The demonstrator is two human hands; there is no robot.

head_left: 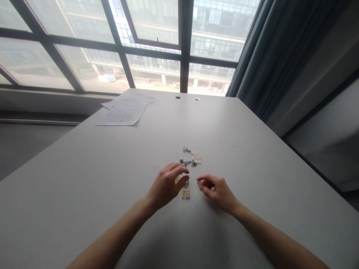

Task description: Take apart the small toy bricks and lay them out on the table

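My right hand pinches a small pale toy brick between thumb and fingertips, just above the white table. To its left, my left hand hovers with thumb and fingers apart. A tan brick and a small grey piece show partly behind its thumb. Closer to me lies a tan studded plate piece. Beyond the hands are a grey wedge-shaped piece, a dark small piece, a cream studded plate piece and a white piece with a grey joint.
Printed paper sheets lie at the table's far left. Two round cable holes, one dark and one pale, sit near the far edge. Behind the white table stand large windows and a grey-blue curtain.
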